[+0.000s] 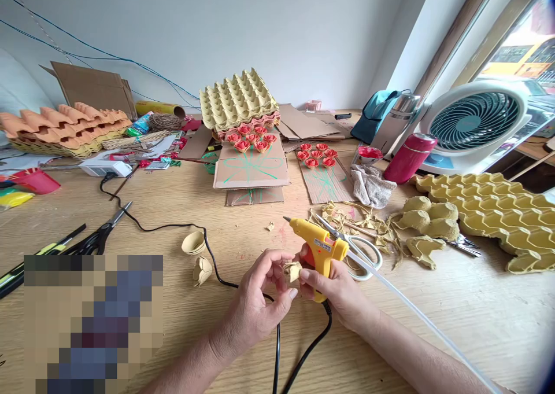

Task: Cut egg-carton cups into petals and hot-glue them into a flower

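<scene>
My right hand [336,287] is wrapped round the handle of a yellow hot glue gun [319,243], its nozzle pointing up and left. A clear glue stick [403,298] sticks out of the gun's back. Between my hands is a small yellowish egg-carton paper flower [292,271]. The curled fingers of my left hand [262,293] hold it, and my right thumb touches its side. To the left stand a loose carton cup [193,243] and another shaped carton piece [202,271]. White-handled scissors [364,258] lie behind my right hand.
Cardboard sheets with red flowers [251,171] [323,180] lie ahead. Egg trays [236,102] are stacked at the back, with more trays [498,220] at right. A black cord [165,227] crosses the table. Black scissors [97,238], a pink flask [410,158] and a fan [474,122] stand around.
</scene>
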Demonstrator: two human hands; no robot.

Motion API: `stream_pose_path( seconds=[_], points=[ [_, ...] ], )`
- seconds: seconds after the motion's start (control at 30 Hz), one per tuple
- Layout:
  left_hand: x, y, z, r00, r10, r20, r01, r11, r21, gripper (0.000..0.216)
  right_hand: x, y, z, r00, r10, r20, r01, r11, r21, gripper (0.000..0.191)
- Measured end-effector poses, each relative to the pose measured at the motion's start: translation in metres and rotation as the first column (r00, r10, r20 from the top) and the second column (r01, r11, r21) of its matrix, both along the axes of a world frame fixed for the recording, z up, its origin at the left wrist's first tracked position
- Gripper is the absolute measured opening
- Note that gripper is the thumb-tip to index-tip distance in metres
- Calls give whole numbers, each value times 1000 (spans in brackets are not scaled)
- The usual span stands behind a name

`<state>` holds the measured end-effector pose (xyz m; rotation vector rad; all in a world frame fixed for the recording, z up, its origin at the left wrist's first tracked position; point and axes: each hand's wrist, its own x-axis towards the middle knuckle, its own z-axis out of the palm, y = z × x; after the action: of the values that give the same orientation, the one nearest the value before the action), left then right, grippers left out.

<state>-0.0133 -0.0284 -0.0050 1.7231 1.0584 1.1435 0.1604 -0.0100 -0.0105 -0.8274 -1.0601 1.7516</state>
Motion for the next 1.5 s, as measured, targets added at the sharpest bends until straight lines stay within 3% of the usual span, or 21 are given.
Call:
stream_pose_path(
  seconds=[0.13,0.33,0.5,0.83,1.0,1.2,1.33,1.5],
  points=[
    [-4,3,-1,994,6,-105,11,986,164,47,4,1,-3,994,10,-112,-29,985,-171,35],
    [-5,6,2,996,-6,-89,27,972,235,24,3,0,-1,981,101,-166,-141,958,-249,34],
    [-5,5,5,995,54,-81,-38,983,181,14,3,1,-1,987,99,-130,-123,973,-197,36],
    [-5,6,1,979,173,-105,-166,984,69,13,2,2,2,992,-122,-36,120,992,-43,37],
    [-5,6,3,960,203,-195,-177,974,142,15,-1,-1,2,991,-129,42,126,989,74,29],
    [-1,3,6,957,201,-209,-189,979,75,20,0,-2,2,983,-127,133,96,971,219,18],
    [-1,3,1,964,167,-208,-164,986,36,16,0,-1,2,984,-90,155,52,970,238,17],
    [-1,5,-3,974,142,-177,-148,989,-18,12,-4,1,1,988,-114,104,94,979,182,20]
  ],
)
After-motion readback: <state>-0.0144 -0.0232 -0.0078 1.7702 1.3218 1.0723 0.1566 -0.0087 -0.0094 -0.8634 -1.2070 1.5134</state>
